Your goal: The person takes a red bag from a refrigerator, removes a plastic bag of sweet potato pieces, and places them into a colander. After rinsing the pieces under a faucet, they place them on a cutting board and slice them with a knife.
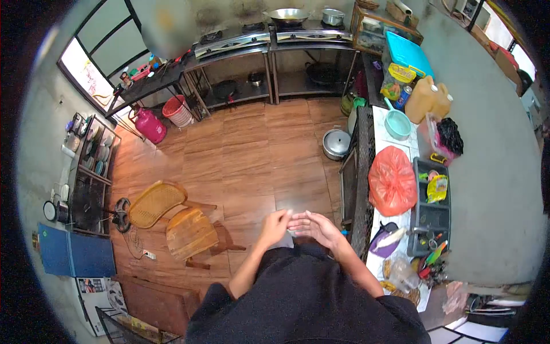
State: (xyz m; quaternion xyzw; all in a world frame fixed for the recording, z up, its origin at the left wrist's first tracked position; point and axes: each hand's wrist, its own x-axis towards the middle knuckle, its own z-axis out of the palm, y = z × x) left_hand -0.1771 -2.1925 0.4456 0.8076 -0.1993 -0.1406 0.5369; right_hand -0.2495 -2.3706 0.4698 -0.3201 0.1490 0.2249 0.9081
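My left hand (275, 227) is in front of my body at waist height, fingers curled together. Whether it holds anything is hidden. Close beside it, my right hand (318, 229) has its fingers stretched out towards the left one, with nothing visible on its palm. A small pale, translucent patch (283, 241) shows below the hands, too indistinct to name. Both hands are over the floor, left of the tiled counter. Nearest on that counter are a knotted red plastic bag (393, 181) and a purple bundle (387, 239).
A wooden chair (192, 234) stands to the left on the tiled floor (252, 146). Gas stoves (232, 43) line the far wall, with a wok (289, 15) on one. A lidded pot (336, 143) sits by the counter. A grey organizer tray (431, 217) and a green dipper (397, 124) rest on the counter.
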